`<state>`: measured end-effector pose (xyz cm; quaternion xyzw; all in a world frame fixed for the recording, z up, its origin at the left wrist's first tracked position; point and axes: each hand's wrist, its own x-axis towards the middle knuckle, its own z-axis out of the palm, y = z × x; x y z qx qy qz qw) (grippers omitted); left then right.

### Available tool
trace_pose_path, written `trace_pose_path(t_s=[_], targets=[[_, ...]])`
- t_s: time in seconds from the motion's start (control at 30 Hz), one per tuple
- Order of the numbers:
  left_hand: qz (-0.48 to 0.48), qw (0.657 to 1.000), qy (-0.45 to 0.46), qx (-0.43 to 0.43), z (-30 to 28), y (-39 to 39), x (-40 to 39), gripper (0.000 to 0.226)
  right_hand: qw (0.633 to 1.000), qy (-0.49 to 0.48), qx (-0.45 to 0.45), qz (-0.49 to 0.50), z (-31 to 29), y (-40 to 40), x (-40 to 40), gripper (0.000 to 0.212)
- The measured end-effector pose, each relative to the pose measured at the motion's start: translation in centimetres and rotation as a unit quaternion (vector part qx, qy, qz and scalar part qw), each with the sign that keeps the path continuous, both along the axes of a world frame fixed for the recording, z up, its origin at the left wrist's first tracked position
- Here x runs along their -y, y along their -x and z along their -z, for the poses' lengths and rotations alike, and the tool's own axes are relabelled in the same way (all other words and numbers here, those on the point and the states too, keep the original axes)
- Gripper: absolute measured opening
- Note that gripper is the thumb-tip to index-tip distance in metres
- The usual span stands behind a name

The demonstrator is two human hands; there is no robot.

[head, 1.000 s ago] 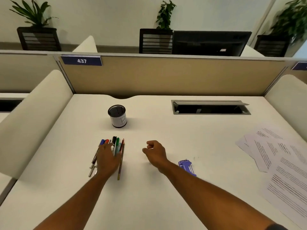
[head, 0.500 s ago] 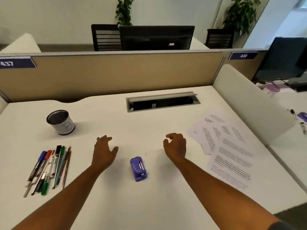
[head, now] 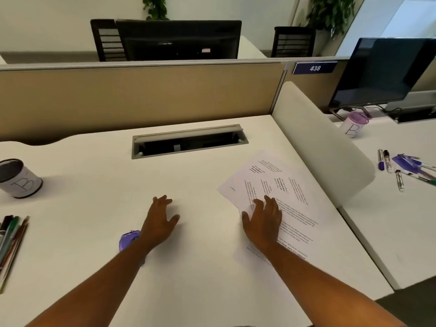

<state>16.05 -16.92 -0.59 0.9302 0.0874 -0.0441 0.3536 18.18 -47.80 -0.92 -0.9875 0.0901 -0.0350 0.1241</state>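
Newly, right hand (head: 263, 220) flat on papers (head: 273, 178)

Papers (head: 278, 182) right of stapler (head: 128, 239) on desk (head: 94, 175)

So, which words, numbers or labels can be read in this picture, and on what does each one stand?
"438": blue plate on the partition.
"B": pen cup at the left.
"B": lilac-lidded cup on the neighbouring desk.
The printed sheets under the right hand: print too small to read.
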Motion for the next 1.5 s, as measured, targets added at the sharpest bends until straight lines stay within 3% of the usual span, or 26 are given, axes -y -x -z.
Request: trace_pose_path(t_s=[0.13,0.27,0.83,1.03,1.2,1.4,1.5], targets=[[0.018,0.999,-0.032,-0.018,1.4,0.9,2.4,0.072,0.998,0.012,-0.056,-0.022,1.2,-0.3,1.0,0.068],[0.027,0.998,-0.052,-0.039,2.1,1.7,3.7,0.08,0.996,0.005,-0.062,-0.063,1.7,-0.4,0.6,0.068],[0.014,0.994,-0.106,-0.003,2.3,-0.4,4.9,0.082,0.969,-0.013,-0.057,-0.242,1.7,1.0,-4.6,0.066],[0.052,0.994,-0.095,-0.013,2.7,-0.8,5.4,0.084,0.978,-0.102,0.012,-0.183,-0.4,-2.2,-2.5,0.053],[0.053,0.994,-0.091,-0.027,2.6,-1.0,5.1,0.085,0.988,-0.112,-0.049,-0.097,-2.3,-7.1,2.7,0.071],[0.058,0.995,-0.073,-0.029,2.3,-0.9,5.0,0.084,0.974,-0.024,-0.168,-0.149,-2.8,-9.1,6.6,0.112],[0.06,0.995,-0.073,-0.032,2.3,-1.0,4.9,0.083,0.974,-0.002,-0.162,-0.156,-2.0,-9.0,7.1,0.113]])
